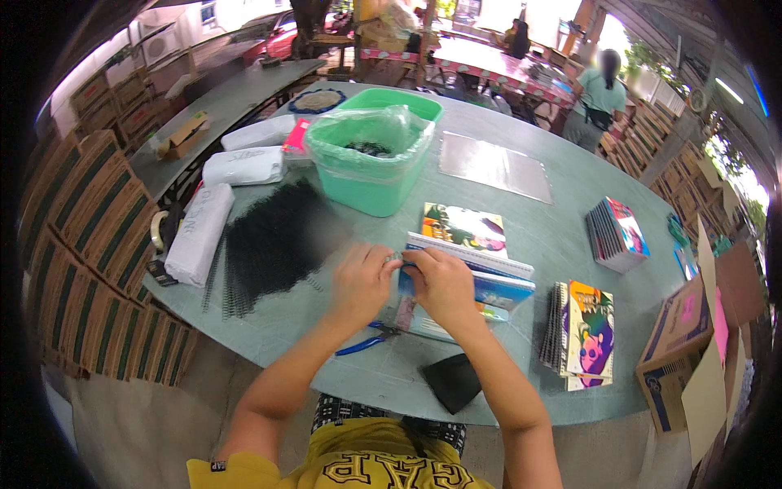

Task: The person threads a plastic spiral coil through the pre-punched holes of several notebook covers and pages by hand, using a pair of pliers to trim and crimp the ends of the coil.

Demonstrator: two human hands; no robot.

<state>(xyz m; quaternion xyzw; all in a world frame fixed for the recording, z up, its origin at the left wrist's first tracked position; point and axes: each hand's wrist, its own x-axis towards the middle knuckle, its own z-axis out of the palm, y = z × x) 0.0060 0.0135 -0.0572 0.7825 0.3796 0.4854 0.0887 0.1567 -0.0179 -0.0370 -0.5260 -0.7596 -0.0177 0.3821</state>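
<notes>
My left hand [361, 279] and my right hand [444, 281] meet at the left end of a standing notebook [503, 288] with blue and white pages and a punched top edge. Both hands are closed, thumbs and fingertips pinched together. My right fingers grip the notebook's corner; whatever my left fingertips pinch is too small to make out. Behind the notebook lies a colourful cartoon cover [468, 225]. Blue-handled pliers [362, 345] rest on the table just below my hands. To the left spreads a large pile of black spiral binding coils [281, 236].
A green bin [366, 186] lined with clear plastic holds black scraps. White wrapped rolls [201, 232] lie at left. Spiral notebooks [590, 334], a book stack [619, 232] and an open carton [672, 371] stand at right. A black pouch [453, 383] lies near the edge. Another person [599, 98] stands beyond.
</notes>
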